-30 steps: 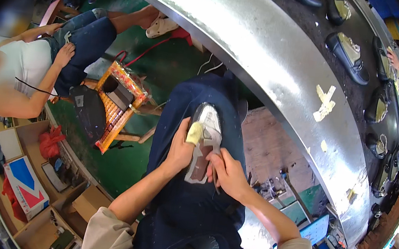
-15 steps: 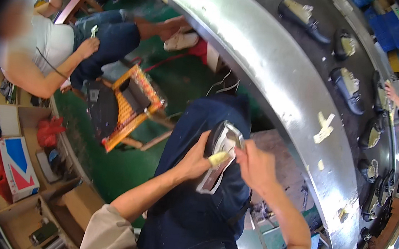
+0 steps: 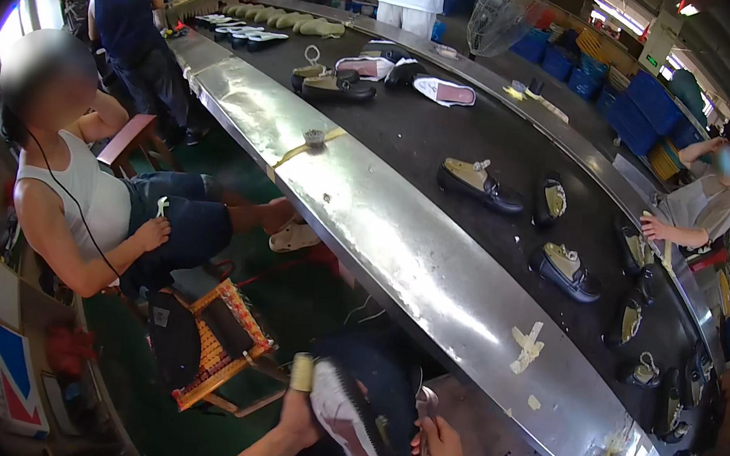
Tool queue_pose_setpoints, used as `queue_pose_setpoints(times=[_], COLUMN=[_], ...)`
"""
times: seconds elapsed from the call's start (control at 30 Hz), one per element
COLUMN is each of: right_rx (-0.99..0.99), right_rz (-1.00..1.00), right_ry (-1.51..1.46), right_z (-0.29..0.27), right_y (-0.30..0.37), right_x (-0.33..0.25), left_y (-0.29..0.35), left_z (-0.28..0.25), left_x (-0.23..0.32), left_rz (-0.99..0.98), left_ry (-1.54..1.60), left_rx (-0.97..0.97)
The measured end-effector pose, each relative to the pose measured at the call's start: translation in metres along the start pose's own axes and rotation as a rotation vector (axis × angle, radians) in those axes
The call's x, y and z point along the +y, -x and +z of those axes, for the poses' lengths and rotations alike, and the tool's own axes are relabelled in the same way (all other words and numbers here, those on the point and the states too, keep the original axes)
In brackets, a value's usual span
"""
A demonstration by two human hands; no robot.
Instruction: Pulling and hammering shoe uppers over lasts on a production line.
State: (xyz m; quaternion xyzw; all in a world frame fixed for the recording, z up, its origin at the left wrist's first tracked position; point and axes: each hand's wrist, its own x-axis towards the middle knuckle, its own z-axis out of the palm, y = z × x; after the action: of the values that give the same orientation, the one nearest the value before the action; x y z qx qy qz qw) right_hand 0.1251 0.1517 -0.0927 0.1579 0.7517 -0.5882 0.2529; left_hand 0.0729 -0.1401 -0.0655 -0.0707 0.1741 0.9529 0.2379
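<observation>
My left hand (image 3: 298,420) is closed around a shoe (image 3: 350,420), its white-edged sole with a reddish-brown middle facing up. A pale yellow wrap (image 3: 302,372) covers a digit of that hand, upright beside the shoe. To the right, apart from the shoe, my right hand (image 3: 446,452) grips a grey metal hand tool (image 3: 427,404); its exact kind is unclear. Both hands are low in the picture, over my dark apron (image 3: 394,366).
A shiny metal ledge (image 3: 368,201) crosses in front of me, edging a dark belt (image 3: 393,141) that carries several black-and-tan shoes (image 3: 565,271). At left a person (image 3: 84,205) sits by a woven stool (image 3: 226,343). Another person (image 3: 701,199) is across the belt.
The view has tilted up, showing more of the belt and room. My right hand has come away from the shoe. The shoe has turned in my left hand.
</observation>
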Motion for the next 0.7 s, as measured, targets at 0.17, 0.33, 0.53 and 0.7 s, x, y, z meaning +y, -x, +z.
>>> queue_pose_setpoints(times=[0.17, 0.33, 0.53, 0.7], right_rx=[0.064, 0.097, 0.206, -0.297], right_rz=[0.093, 0.051, -0.347, -0.390], right_ry=[-0.119, -0.060, 0.233, 0.750], right_z=[-0.002, 0.013, 0.021, 0.021], right_y=[0.010, 0.001, 0.023, 0.015], right_x=[-0.003, -0.020, -0.076, -0.089], left_y=[0.070, 0.074, 0.053, 0.053], left_z=[-0.028, 0.003, -0.003, -0.009], left_x=[0.020, -0.031, -0.077, -0.071], left_rz=[-0.085, -0.197, 0.160, 0.125], left_ry=[-0.971, -1.853, -0.995, -0.986], left_rx=[0.018, 0.164, 0.330, 0.228])
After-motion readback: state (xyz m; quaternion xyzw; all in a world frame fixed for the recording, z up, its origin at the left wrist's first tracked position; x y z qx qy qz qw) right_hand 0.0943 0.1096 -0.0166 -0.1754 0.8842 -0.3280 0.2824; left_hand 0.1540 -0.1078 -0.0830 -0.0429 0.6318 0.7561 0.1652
